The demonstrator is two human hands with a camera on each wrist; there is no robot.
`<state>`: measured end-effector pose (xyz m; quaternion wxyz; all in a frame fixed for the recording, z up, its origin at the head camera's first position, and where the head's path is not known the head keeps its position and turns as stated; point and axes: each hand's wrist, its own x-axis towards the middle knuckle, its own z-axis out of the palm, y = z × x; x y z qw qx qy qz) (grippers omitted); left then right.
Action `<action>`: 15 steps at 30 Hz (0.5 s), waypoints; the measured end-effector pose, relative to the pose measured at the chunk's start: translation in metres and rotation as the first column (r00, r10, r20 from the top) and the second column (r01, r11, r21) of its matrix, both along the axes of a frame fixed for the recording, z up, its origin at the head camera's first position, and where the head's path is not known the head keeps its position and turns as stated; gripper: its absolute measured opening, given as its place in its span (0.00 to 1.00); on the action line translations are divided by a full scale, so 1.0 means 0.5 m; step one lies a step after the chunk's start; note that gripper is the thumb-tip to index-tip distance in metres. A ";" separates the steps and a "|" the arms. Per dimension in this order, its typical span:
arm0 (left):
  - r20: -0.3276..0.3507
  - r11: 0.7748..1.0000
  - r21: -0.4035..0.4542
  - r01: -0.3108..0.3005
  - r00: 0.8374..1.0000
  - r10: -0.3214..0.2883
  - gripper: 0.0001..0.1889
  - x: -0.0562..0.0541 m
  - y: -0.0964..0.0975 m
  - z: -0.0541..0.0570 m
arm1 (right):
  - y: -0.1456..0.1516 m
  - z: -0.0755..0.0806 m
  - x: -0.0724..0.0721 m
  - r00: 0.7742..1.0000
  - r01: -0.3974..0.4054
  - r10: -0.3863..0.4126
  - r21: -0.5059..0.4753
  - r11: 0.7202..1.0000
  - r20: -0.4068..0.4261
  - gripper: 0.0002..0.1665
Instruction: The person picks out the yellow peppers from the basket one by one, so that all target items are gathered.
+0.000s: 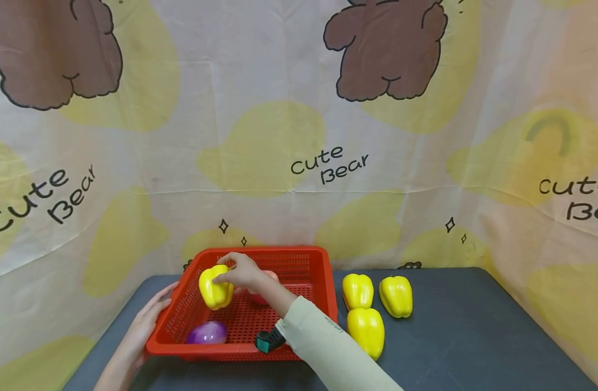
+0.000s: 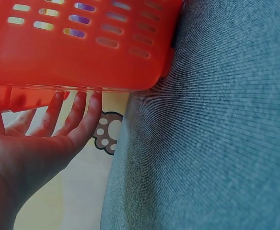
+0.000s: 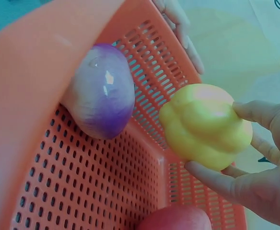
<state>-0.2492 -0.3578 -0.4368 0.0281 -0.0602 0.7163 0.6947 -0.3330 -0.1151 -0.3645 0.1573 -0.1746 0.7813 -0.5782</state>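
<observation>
My right hand (image 1: 245, 271) pinches a yellow bell pepper (image 1: 215, 288) between thumb and fingers, above the left part of a red plastic basket (image 1: 313, 260). In the right wrist view, the held pepper (image 3: 204, 124) is clear of the basket floor. My left hand (image 1: 145, 325) rests against the basket's left side, its fingers extended along the wall in the left wrist view. Inside the basket lie a purple-and-white turnip (image 3: 106, 93) at the front left and a red rounded item (image 3: 178, 219), partly hidden by my right hand and forearm in the head view.
To the right of the basket, three yellow bell peppers (image 1: 366, 331) sit on the dark grey table (image 1: 465, 326). A printed curtain (image 1: 260, 206) hangs behind the table. A black strap-like device (image 1: 269, 341) is at my right wrist.
</observation>
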 end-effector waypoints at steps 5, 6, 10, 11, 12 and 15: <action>0.012 1.000 0.002 -0.004 1.000 0.003 0.29 -0.001 0.001 0.000 | 0.014 0.002 0.002 1.000 0.003 -0.003 -0.032 0.999 0.013 0.23; 0.011 1.000 0.006 -0.004 1.000 0.004 0.29 -0.001 0.001 0.000 | 0.018 0.003 0.002 1.000 0.002 -0.001 -0.037 0.999 0.017 0.23; -0.001 1.000 0.016 -0.005 1.000 0.005 0.29 -0.001 0.000 -0.002 | 0.031 0.007 0.004 1.000 -0.001 0.003 -0.060 0.998 0.023 0.23; -0.002 1.000 0.018 -0.005 1.000 0.005 0.29 -0.001 0.000 -0.002 | 0.034 0.009 0.005 1.000 -0.002 0.003 -0.061 0.998 0.021 0.23; -0.003 1.000 0.019 -0.005 1.000 0.005 0.29 0.000 0.000 -0.002 | 0.037 0.010 0.006 1.000 -0.003 0.004 -0.060 0.998 0.016 0.23; -0.002 1.000 0.021 -0.002 1.000 0.002 0.29 -0.001 0.000 -0.002 | 0.045 0.014 0.008 1.000 -0.004 0.005 -0.065 0.998 0.010 0.23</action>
